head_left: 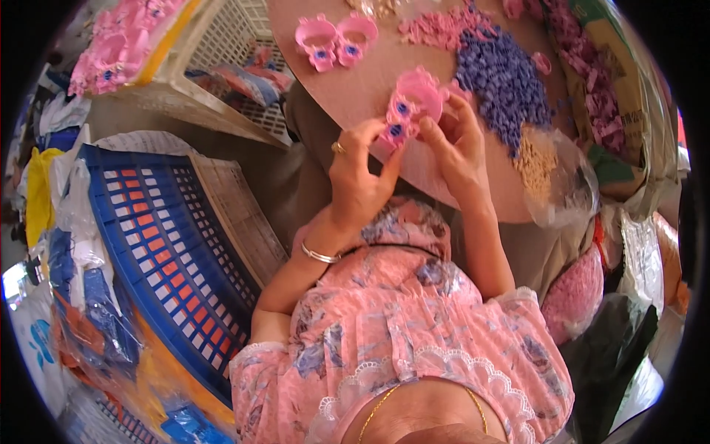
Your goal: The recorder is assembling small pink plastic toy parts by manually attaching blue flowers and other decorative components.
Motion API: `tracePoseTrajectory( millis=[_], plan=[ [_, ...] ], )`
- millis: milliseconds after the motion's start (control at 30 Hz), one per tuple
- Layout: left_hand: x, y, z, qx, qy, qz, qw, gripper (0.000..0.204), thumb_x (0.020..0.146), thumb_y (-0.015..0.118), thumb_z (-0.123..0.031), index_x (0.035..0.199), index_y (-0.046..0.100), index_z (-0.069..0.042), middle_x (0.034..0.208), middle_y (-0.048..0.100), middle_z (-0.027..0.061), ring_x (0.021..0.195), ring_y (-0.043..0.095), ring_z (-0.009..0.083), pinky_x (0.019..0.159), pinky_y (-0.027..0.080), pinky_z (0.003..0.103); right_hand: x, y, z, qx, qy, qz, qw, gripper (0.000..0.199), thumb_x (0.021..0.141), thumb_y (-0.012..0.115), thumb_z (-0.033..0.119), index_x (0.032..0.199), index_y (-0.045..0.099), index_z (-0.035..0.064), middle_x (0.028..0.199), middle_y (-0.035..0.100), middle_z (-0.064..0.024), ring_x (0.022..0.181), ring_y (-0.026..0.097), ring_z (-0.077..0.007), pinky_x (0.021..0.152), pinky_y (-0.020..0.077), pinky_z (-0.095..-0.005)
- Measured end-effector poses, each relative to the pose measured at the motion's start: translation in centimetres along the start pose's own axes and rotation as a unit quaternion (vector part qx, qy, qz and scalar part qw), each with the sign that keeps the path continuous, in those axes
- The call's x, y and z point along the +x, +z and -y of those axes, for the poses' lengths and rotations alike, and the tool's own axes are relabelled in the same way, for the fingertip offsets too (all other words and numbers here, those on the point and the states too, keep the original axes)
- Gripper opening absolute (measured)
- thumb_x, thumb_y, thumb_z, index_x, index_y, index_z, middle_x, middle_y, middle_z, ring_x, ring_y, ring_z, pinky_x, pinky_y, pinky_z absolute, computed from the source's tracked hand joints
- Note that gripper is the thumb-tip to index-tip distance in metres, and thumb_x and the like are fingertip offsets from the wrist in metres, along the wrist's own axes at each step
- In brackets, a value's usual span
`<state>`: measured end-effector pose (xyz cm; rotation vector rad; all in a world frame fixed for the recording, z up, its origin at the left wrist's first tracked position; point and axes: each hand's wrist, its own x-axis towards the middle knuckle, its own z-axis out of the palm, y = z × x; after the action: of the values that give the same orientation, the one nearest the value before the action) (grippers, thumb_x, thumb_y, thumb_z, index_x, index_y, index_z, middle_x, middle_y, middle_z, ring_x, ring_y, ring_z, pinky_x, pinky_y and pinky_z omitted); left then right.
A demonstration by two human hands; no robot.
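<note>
Over the near edge of the round table (444,186), both hands hold a pink plastic toy piece (420,90) with ring-shaped frames and small blue parts. My left hand (361,177) pinches its lower left end between thumb and fingers. On the other side, my right hand (462,152) grips it with thumb and fingertips. A similar pink double-ring piece (336,38) lies farther off to the left. To the right are heaps of small blue parts (506,85), pink parts (444,29) and beige parts (535,164).
A white plastic crate (166,95) stands at the left, with pink pieces (122,41) beside it. Nearer is a large blue basket (166,259). A clear plastic bag (580,185) hangs by the table's right edge, below a cardboard box (632,103) holding pink pieces.
</note>
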<state>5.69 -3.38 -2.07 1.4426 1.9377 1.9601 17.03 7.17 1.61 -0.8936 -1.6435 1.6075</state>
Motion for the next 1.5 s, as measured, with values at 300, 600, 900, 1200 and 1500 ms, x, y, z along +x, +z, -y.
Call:
tracePoseTrajectory(
  millis=[300,600,900,1200,1500],
  plan=[
    [2.4,-0.7,4.3,0.242,0.045,0.023,0.969,0.042,0.077,0.08,-0.012,0.112,0.059,-0.004,0.087,0.065,0.0133,0.094,0.056,0.0325,0.084,0.042,0.042,9.5,-2.1,1.0,-0.418,-0.218,-0.025,0.882,0.025,0.088,0.065,0.007,0.112,0.069,0.0021,0.105,0.07,-0.0198,0.086,0.07,-0.0317,0.076,0.054,-0.036],
    [4.3,-1.5,4.4,0.246,0.043,-0.004,0.968,0.031,0.087,0.074,-0.021,0.108,0.062,-0.003,0.09,0.066,0.0121,0.096,0.058,0.0323,0.087,0.043,0.042,17.3,-2.5,-0.3,-0.612,-0.171,-0.011,0.772,0.019,0.084,0.061,0.008,0.099,0.073,0.0078,0.099,0.071,-0.0143,0.093,0.067,-0.0343,0.076,0.0528,-0.0435],
    [7.7,-1.2,7.2,0.324,0.053,0.02,0.945,0.016,0.085,0.072,-0.018,0.093,0.068,-0.004,0.093,0.067,0.0123,0.089,0.062,0.0304,0.086,0.045,0.043,6.5,-9.8,6.2,-0.635,0.014,-0.171,0.753,0.018,0.086,0.063,0.018,0.1,0.075,0.0143,0.092,0.071,-0.0189,0.091,0.068,-0.0368,0.078,0.0537,-0.045],
    [9.6,0.5,7.7,0.383,0.076,0.048,0.92,0.025,0.078,0.077,-0.017,0.097,0.069,-0.003,0.094,0.067,0.015,0.093,0.06,0.0333,0.084,0.046,0.045,0.3,-20.2,-3.6,-0.489,0.069,-0.202,0.846,0.017,0.086,0.064,0.013,0.095,0.071,0.0011,0.082,0.07,-0.0169,0.071,0.068,-0.0259,0.068,0.051,-0.0354],
    [10.3,0.7,7.3,0.414,0.048,0.011,0.909,0.028,0.071,0.083,-0.021,0.089,0.07,-0.005,0.096,0.066,0.0128,0.094,0.06,0.0329,0.083,0.048,0.043,-1.4,-20.8,-1.7,-0.623,-0.032,-0.248,0.741,0.017,0.089,0.068,0.014,0.096,0.07,-0.0017,0.083,0.069,-0.0174,0.07,0.069,-0.0216,0.064,0.0505,-0.0351]
  ],
)
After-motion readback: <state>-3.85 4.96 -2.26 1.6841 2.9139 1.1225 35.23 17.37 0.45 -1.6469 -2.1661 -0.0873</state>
